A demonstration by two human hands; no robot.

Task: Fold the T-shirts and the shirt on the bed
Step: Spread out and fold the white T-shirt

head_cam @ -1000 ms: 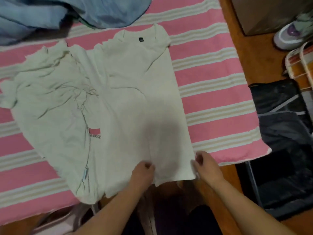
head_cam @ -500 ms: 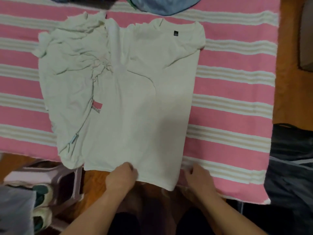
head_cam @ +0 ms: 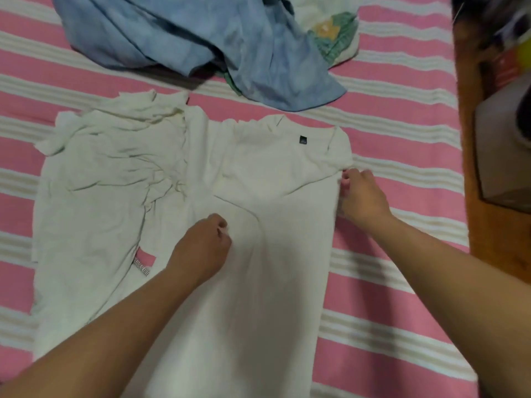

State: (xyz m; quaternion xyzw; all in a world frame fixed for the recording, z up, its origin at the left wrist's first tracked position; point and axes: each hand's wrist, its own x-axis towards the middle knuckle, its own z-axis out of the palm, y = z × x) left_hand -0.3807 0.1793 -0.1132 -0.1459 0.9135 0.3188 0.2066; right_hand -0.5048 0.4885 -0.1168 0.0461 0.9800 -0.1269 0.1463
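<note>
Nearest the camera, both bare forearms reach out over the cream T-shirt (head_cam: 258,282), which lies front-down and flat on the pink striped bedcover (head_cam: 402,326), collar away from the person. Half a second ago both hands were down at the hem near the bed edge; now they have moved up the garment. Left hand (head_cam: 201,245) rests mid-body with fingers curled, apparently pinching a bit of fabric beside the diagonal crease, though the pinch itself is hard to confirm from this angle. Right hand (head_cam: 362,196) has gone to the right side seam just below the sleeve, fingers curled onto the cloth edge, gripping it. My read: hem straightening is done and the first lengthwise fold is starting, right side about to come over toward the middle; no fold made yet on this shirt.

Left of it, touching and partly under its edge, a second cream T-shirt (head_cam: 100,182) lies crumpled, unfolded. Farther up the bed, a blue shirt (head_cam: 201,38) sits in a heap, partly covering a floral printed cloth (head_cam: 333,30). So all garments remain unfolded.

Containers: only a brownish box (head_cam: 500,150) on the floor at right, blurred, contents not visible
</note>
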